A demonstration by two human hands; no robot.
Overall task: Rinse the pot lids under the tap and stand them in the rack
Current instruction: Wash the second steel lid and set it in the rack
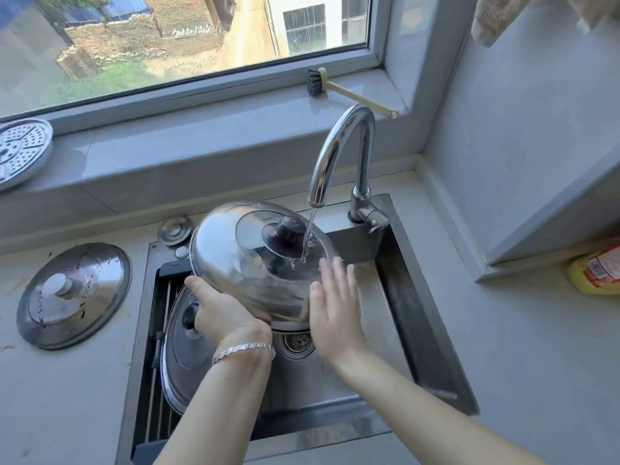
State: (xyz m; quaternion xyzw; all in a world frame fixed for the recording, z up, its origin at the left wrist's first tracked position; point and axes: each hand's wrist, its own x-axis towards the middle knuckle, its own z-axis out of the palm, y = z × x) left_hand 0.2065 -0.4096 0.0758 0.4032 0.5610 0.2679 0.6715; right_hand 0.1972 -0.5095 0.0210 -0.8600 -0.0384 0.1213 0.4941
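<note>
Steel, wet and domed, so a slippery part. My left hand grips the domed lid at its near-left rim, thumb on top, fingers hidden beneath. My right hand is spread flat, fingers straight, resting against the lid's right edge and holding nothing. Effectively that's a one-hand grip plus a brace.

The lid is over the sink, tilted toward me. The tap is running and the stream lands just right of the dark knob.

The rack sits in the left part of the sink, with a second lid leaning in it directly under my left wrist. A third lid lies flat on the surface to the left, so I judge it isn't rinsed yet. The drain is below the held lid.

Risks from here:
- The wet rim could slip out of the single grip if my right hand comes off, and the lid would drop onto the second lid or into the basin.
- Water hitting the dome beside the knob could spray off toward the surface and me. Tilting the lid further makes that worse.
- On the move to the rack, the held lid could knock the leaning one flat, because there's little room beside it.
- I can't tell whether the underside has been rinsed.
</note>
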